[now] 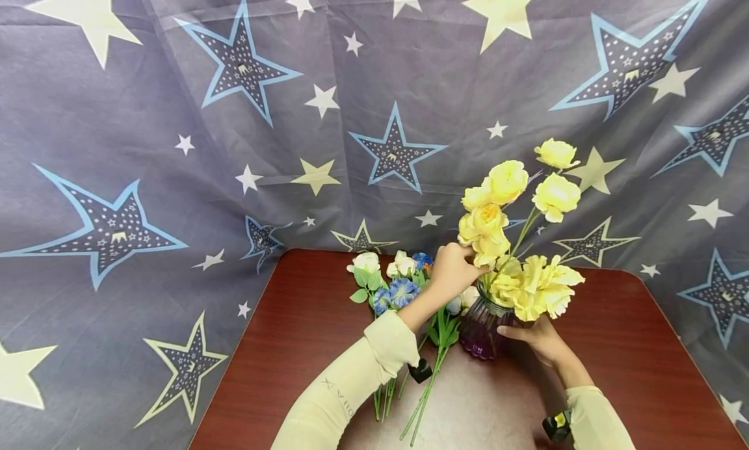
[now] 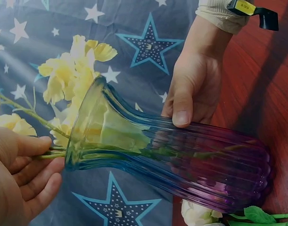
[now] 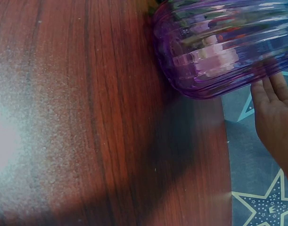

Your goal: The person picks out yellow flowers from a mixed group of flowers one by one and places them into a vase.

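A ribbed glass vase (image 1: 484,333), purple at its base and shading through blue to a yellowish rim, stands on the table with yellow flowers (image 1: 535,287) in its mouth. Just above the rim, my left hand (image 1: 452,269) pinches green stems between thumb and fingers. Those stems run down inside the glass vase (image 2: 214,165) in the left wrist view. My right hand (image 1: 541,343) steadies the vase from the right, thumb on one side and fingers on the other. In the right wrist view, fingers of the right hand (image 3: 278,113) touch the purple glass.
Left of the vase, blue flowers (image 1: 404,292) and white flowers (image 1: 366,263) lie on the reddish-brown table (image 1: 304,320), their stems towards the near edge. A star-patterned grey cloth (image 1: 328,47) hangs behind the table.
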`<state>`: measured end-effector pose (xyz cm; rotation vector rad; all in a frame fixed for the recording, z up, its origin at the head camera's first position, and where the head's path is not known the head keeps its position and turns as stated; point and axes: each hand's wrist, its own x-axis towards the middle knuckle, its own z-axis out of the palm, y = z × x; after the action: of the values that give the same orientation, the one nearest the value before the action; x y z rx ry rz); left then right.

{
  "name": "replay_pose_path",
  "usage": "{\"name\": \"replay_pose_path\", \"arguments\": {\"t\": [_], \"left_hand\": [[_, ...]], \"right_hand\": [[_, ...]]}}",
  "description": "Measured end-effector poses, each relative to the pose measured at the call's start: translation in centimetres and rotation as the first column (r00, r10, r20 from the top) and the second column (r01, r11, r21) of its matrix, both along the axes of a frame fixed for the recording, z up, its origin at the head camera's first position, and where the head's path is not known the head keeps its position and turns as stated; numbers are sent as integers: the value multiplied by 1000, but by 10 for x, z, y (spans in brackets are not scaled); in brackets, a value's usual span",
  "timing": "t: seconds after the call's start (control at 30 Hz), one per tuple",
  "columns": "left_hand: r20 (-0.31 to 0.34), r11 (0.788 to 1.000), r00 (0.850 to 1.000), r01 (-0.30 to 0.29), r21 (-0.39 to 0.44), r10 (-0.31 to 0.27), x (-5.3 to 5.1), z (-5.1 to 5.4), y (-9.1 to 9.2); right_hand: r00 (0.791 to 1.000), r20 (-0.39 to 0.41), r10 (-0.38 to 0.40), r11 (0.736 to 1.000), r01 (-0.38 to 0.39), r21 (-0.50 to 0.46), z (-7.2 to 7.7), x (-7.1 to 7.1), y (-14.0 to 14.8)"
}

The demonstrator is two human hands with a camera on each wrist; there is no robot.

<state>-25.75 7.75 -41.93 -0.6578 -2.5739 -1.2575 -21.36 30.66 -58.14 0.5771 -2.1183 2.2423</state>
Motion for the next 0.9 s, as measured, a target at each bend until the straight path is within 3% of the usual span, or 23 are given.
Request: {"name": "replay_pose_path", "arguments": {"t": [0.17, 0.9], "left_hand": [[-17, 999, 999, -27, -45, 27, 0, 0, 3], [147, 997, 986, -75, -33, 79, 2, 1, 6]], "right_hand": [[1000, -6, 8, 1000, -8, -5, 0, -1, 0], [1000, 20, -9, 1000, 9, 9, 0, 1, -1]]}}
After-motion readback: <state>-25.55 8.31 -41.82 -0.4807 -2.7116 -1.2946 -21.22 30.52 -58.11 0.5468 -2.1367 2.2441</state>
